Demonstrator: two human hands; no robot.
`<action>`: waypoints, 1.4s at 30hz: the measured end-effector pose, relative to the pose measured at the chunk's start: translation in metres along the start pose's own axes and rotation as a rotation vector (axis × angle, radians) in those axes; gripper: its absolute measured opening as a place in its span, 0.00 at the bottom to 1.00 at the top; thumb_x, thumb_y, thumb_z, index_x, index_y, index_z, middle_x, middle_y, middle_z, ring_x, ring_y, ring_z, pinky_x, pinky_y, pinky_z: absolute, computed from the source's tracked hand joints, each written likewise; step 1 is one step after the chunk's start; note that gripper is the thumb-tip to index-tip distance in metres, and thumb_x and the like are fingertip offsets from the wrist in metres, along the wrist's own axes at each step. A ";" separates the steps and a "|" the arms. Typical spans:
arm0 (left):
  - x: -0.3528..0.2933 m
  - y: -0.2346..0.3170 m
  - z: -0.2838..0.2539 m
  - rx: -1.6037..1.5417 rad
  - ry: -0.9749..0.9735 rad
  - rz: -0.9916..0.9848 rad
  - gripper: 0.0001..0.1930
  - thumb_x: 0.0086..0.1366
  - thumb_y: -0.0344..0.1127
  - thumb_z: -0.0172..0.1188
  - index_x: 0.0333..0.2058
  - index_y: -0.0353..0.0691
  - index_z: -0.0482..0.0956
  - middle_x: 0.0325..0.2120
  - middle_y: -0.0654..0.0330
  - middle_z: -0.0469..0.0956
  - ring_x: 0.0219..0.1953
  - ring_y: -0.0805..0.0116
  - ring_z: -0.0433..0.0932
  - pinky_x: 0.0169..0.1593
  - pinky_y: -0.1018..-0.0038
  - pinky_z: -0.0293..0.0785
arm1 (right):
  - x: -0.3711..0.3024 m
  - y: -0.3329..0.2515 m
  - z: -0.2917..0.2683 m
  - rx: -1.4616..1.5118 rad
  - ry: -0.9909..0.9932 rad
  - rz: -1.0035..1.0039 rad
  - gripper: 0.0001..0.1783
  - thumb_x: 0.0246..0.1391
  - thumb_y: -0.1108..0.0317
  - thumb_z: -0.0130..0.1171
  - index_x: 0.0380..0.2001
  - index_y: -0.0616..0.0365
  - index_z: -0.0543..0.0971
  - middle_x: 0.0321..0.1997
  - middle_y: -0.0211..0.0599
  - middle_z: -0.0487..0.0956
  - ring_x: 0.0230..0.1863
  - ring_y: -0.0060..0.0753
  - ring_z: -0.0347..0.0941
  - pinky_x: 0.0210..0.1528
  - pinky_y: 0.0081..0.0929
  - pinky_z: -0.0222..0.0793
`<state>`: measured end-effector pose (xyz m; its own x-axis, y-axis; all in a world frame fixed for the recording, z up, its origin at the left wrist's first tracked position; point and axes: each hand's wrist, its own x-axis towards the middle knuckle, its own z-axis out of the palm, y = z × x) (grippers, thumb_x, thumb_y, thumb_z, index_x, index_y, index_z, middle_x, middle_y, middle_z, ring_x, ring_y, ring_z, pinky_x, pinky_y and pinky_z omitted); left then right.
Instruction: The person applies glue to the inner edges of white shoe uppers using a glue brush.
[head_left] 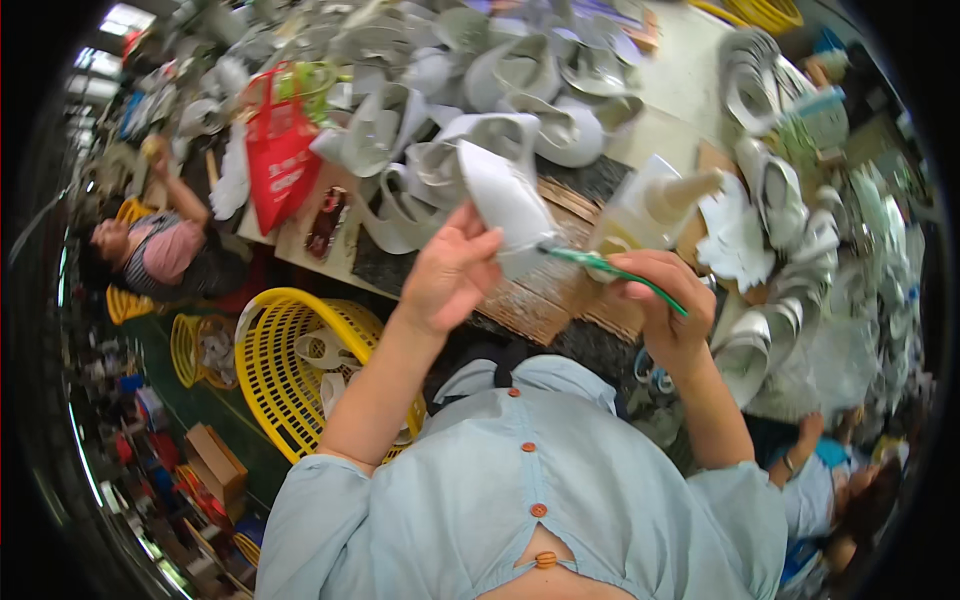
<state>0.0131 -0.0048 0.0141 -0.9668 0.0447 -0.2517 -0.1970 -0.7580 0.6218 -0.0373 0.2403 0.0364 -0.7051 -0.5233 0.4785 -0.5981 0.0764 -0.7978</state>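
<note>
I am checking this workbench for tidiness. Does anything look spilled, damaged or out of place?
Nothing looks spilled or broken. The left hand holds a white shoe piece and the right hand a green brush. The white shoe pieces behind lie in a loose, disorderly heap on the table.

— What do the hands hold?
— The left hand [452, 270] grips a white shoe upper [505, 195], raised over the bench [560, 290]. The right hand [668, 300] pinches a green-handled brush [610, 270], its tip touching the upper's lower edge.
— And nearby?
— A glue bottle [650, 210] just behind the brush, heaped white uppers [500, 80] beyond, a yellow basket [285, 360] lower left.
</note>
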 end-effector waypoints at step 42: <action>-0.007 -0.001 0.009 -0.064 -0.044 -0.025 0.38 0.58 0.19 0.57 0.64 0.46 0.50 0.54 0.56 0.67 0.59 0.62 0.64 0.61 0.65 0.64 | -0.091 0.088 0.006 -0.184 0.338 0.528 0.08 0.58 0.69 0.56 0.37 0.62 0.77 0.29 0.39 0.77 0.25 0.25 0.75 0.28 0.22 0.69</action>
<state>0.0189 0.0014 0.0220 -0.9682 0.0917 -0.2327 -0.2117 -0.7960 0.5671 -0.0229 0.2895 -0.0797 -0.9850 -0.0823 0.1519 -0.1724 0.4099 -0.8957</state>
